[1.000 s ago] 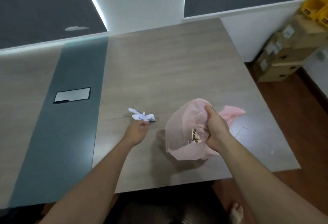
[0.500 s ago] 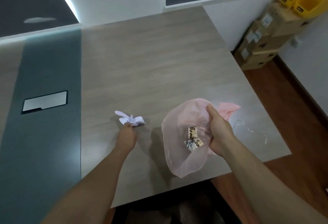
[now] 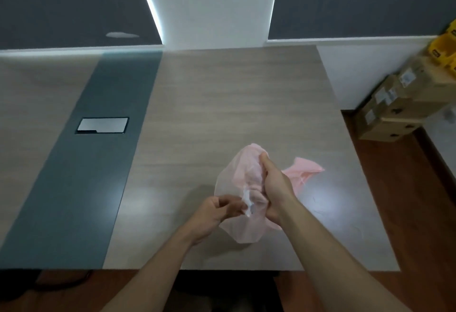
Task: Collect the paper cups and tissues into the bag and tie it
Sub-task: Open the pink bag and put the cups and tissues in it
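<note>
Right hand (image 3: 275,189) grips pink bag (image 3: 235,176) rim. Left hand (image 3: 214,215) fingers curled, pinching white tissue (image 3: 247,201) at bag mouth. Labels on cardboard boxes (image 3: 399,114) and yellow bins (image 3: 441,47) too blurred to read.

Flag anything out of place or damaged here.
Nothing spilled or damaged on the table. The tissue is at the mouth of the pink bag. Only a pale smear on the dark wall panel looks like a scuff.

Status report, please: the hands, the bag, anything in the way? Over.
Right hand grips bag. Left hand at bag mouth with tissue, grip unclear. Nothing blocks the hands.
</note>
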Demonstrator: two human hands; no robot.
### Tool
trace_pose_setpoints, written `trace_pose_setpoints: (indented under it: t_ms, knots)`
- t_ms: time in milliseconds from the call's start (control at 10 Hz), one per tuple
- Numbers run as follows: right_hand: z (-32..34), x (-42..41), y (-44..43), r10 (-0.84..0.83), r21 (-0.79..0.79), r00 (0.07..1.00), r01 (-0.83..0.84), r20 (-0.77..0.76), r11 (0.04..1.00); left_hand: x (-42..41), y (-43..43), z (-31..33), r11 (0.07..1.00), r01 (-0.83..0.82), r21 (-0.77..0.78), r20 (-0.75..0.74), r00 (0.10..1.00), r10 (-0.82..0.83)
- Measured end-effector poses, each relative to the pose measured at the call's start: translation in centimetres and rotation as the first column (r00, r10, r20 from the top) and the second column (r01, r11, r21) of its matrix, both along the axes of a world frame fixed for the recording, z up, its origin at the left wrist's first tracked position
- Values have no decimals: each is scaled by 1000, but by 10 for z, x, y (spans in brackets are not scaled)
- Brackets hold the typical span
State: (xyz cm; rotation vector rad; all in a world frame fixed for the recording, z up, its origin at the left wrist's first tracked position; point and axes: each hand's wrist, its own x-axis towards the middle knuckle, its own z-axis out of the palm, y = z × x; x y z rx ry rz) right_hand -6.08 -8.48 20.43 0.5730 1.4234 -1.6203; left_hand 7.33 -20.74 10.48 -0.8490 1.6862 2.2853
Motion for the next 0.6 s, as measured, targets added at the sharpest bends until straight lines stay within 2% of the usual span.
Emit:
trace_pose_setpoints:
  t_ms: [100,200,300,400,500,600]
  knots:
    - [18,6,3,43,-96,999,-43,-3,994,-21,28,8,976,54,-210,59,997,-43]
    - [38,7,8,92,-149,996,-92,-13,984,-32,48,22,928,21,-373,151,988,39]
    - [47,5,16,116,-226,993,-116,-11,967,-37,55,50,879,1,-477,130,989,69]
    - [58,1,21,128,-274,992,-124,-1,954,-24,46,64,761,81,-643,129,992,4]
    - [68,1,19,169,-322,986,-160,-1,933,8,25,76,700,-59,-712,50,990,133]
    - [65,7,2,230,-373,973,-224,-29,901,47,12,77,236,-351,-906,-206,854,478]
